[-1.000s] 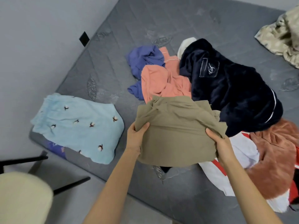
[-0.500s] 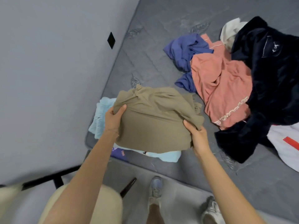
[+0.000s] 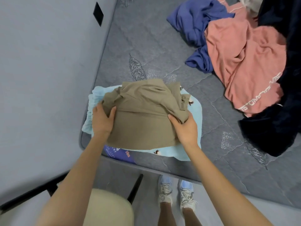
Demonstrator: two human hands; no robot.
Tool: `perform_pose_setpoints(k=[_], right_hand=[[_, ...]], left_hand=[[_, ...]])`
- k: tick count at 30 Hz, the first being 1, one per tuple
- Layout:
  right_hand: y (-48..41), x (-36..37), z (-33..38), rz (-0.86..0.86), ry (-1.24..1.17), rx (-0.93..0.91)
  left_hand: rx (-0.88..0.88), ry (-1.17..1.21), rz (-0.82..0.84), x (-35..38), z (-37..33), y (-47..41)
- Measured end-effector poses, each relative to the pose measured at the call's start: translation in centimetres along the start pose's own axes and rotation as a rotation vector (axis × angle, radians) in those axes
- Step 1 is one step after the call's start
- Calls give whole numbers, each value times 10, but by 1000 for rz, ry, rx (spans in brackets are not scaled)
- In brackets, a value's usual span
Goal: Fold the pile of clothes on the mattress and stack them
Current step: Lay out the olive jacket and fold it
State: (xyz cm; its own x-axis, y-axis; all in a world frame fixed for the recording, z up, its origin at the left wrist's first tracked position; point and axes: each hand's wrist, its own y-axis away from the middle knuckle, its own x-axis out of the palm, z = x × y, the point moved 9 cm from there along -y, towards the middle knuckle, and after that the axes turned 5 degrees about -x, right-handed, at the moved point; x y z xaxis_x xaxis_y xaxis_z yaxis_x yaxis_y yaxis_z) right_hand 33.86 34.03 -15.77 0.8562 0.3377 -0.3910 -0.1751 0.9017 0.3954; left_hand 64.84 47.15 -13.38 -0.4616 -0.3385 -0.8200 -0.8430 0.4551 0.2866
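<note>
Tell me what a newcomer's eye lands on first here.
The left hand and right hand grip a folded khaki garment over the light blue garment at the near corner of the mattress. Unfolded clothes, a pink top and a navy fleece, lie at upper right.

The tan garment (image 3: 143, 115) is plain. The pale blue cloth (image 3: 197, 115) carries small brown-and-white motifs. The mattress (image 3: 146, 46) is dark grey with stitched leaf shapes. The pink top (image 3: 244, 54) bears white lettering. The indigo garment (image 3: 195, 18) and navy fleece (image 3: 280, 128) are plain.
</note>
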Motion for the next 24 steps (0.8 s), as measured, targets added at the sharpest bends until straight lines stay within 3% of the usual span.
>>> perform_pose_setpoints(k=[3,5,7,12,16,20,24], right_hand=[[12,-9,48,-167,418,-427],[21,12,73,-124,635,-660],[15,39,72,-25,790,-749],[-28,50,15,134,928,-435],[-36,46,14,200,920,-349],[-14,18,58,133,791,-406],[6,-68,91,44,799,-365]], left_hand=[[349,-232,-192,-8,-37,26],[585,-356,-133,14,-59,45],[677,-504,-9,46,-59,49],[405,-572,142,70,-13,17],[397,-598,141,64,-19,16],[560,-487,24,38,-78,47],[830,-495,158,38,-162,118]])
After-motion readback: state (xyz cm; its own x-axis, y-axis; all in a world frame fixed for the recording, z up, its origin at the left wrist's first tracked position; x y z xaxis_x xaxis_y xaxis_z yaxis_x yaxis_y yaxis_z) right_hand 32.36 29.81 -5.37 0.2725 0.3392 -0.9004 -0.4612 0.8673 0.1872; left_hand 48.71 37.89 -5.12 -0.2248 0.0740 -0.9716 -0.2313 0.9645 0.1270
